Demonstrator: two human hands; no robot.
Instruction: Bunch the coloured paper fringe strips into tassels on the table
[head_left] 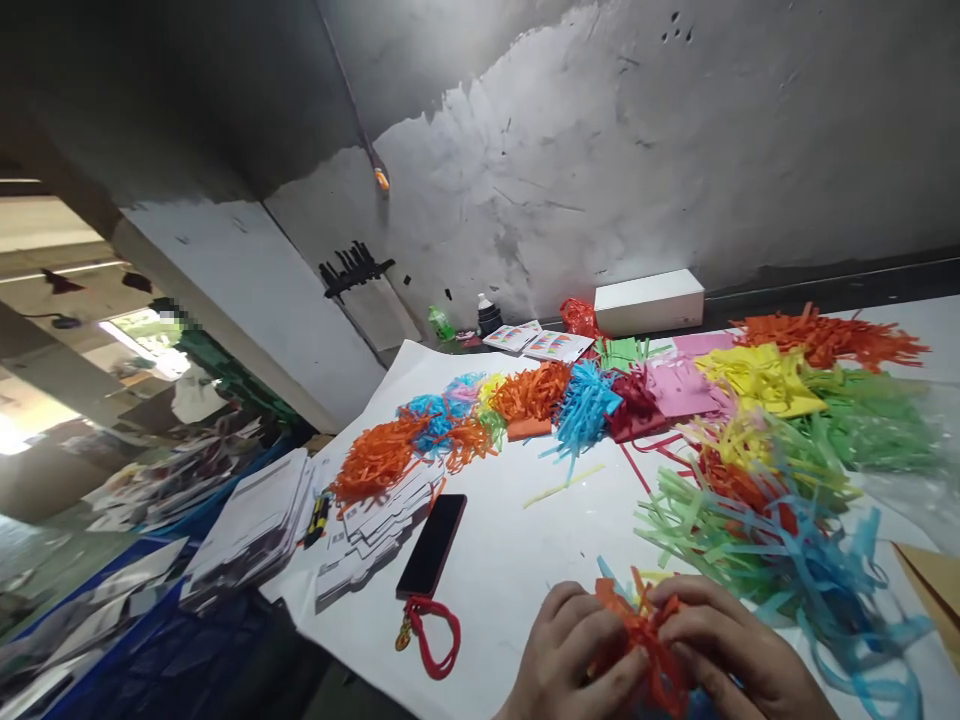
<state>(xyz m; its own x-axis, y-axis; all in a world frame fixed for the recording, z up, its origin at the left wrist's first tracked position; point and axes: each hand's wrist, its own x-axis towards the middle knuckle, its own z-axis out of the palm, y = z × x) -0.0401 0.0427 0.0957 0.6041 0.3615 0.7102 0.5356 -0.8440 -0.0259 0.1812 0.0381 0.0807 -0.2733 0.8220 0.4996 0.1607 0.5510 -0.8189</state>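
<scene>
While both hands — left hand (574,650), right hand (731,650) — pinch the orange paper fringe (646,640) between them, it stays bunched above the surface (517,560).

No legible text, label, brand, number or sign found. The printed white cards (379,525) stacked left of the phone (433,545) carry dark markings, too small and blurred to read. The colour-printed sheets (536,341) near the wall show coloured blocks only; any lettering is unreadable. The bottles (465,320) beside them bear labels, wording indistinct. The white box (649,300) shows a plain face.
</scene>
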